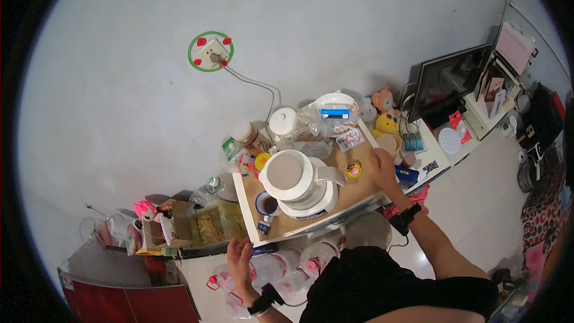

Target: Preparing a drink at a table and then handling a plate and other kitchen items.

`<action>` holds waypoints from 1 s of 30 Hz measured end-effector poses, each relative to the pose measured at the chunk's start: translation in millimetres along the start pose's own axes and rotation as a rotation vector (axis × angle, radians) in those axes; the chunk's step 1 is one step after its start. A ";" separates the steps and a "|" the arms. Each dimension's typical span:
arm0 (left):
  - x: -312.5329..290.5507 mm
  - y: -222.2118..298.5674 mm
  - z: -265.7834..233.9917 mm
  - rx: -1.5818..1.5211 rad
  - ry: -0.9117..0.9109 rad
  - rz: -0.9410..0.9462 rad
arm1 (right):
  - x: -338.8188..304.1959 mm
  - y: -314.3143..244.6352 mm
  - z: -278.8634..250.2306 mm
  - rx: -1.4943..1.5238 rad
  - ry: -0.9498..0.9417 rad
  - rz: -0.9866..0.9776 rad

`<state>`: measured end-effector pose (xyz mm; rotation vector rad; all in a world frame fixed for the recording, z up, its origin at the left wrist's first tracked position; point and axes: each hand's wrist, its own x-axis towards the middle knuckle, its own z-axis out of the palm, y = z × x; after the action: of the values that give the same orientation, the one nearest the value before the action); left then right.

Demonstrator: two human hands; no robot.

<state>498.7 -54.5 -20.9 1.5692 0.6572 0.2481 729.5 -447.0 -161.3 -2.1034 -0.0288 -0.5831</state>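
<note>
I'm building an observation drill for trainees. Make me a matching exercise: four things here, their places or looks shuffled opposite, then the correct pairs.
Things:
1. Left hand
2. Right hand
3. Mug
4. Wall socket

Places or looks:
A. Inside a green ring
B. At the right edge of the tan surface
C. Blue-rimmed, dark inside
D. By the surface's near left corner

Pairs: 1-D, 2-B, 3-C, 4-A

A pale wall point(143, 101) is filling the upper view, a socket point(208, 58) (ringed in green) is sitting on it, a dark screen point(451, 81) is standing at right, and light point(421, 258) is glinting off the glossy floor point(472, 215).
</note>
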 end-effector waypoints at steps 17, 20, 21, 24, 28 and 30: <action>56.5 -63.7 63.1 0.109 -0.055 0.007 | -19.9 -33.7 -6.7 -0.389 -0.061 -0.180; 60.1 -63.0 70.3 0.118 -0.014 0.020 | -20.2 -27.4 -2.5 -0.374 -0.064 -0.175; 63.9 -69.7 66.6 0.132 -0.042 0.020 | -21.0 -27.3 -1.3 -0.368 -0.081 -0.193; 68.5 -78.8 70.3 0.128 0.002 0.054 | -22.0 -25.7 3.2 -0.383 -0.065 -0.228; 70.0 -68.4 83.4 0.039 -0.082 -0.101 | -20.5 -27.1 1.3 -0.409 -0.032 -0.222; 67.1 -68.2 85.0 -0.018 -0.126 -0.176 | -21.1 -29.3 0.6 -0.391 -0.020 -0.247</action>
<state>580.4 -90.7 -112.6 1.4865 0.6875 0.0229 704.1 -425.6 -147.4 -2.5063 -0.2027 -0.7626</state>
